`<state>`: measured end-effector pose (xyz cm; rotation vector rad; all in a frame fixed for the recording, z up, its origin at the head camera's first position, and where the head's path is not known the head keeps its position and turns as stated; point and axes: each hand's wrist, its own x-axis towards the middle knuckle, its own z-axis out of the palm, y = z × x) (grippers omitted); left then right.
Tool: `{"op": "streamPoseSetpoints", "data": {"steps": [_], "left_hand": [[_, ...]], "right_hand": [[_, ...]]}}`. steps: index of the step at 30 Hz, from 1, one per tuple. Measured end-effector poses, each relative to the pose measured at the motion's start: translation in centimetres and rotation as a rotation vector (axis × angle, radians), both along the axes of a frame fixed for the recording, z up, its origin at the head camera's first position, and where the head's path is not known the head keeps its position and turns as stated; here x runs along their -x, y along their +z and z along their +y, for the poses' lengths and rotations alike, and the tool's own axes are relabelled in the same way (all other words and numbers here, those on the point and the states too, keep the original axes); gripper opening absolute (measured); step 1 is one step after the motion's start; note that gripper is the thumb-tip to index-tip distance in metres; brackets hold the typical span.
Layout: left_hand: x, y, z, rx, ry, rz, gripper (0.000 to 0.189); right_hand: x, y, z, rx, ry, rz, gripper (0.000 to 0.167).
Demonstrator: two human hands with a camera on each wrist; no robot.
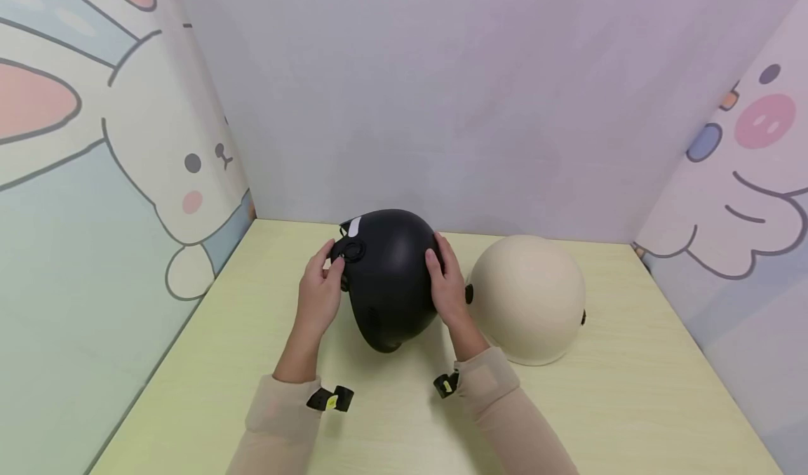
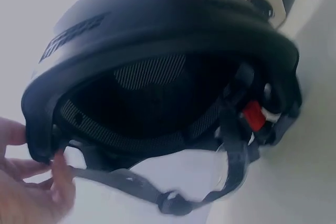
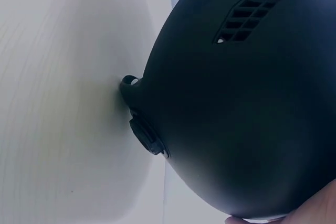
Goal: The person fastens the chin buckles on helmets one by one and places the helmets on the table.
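Note:
A black helmet (image 1: 393,278) is tilted on its side over the table, its opening turned toward my left. My left hand (image 1: 320,292) grips its rim, fingers and thumb on the edge beside a round fitting (image 1: 353,251). In the left wrist view, that rim and a dark chin strap (image 2: 137,182) hang near the fingers, and a red buckle part (image 2: 254,116) shows at the far side. My right hand (image 1: 447,282) holds the rounded shell from the other side, thumb on top. A slotted vent (image 3: 257,11) shows in the right wrist view.
A cream helmet (image 1: 529,296) sits dome up just right of my right hand. The pale wood-grain table (image 1: 600,419) meets a plain grey-mauve wall (image 1: 442,96) at the back. Walls with cartoon animals stand at left and right.

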<state>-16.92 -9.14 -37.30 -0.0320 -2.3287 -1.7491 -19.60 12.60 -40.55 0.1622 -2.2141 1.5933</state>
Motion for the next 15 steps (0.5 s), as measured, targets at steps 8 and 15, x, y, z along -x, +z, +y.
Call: {"op": "streamPoseSetpoints", "data": {"steps": [8,15], "left_hand": [[0.2,0.4,0.3,0.226,0.089,0.112,0.051],[0.4,0.9,1.2,0.347,0.006,0.24,0.059]], "right_hand": [[0.1,0.3,-0.5,-0.034,0.006,0.01,0.054],[0.2,0.1,-1.4,-0.034,-0.01,0.012,0.054]]}}
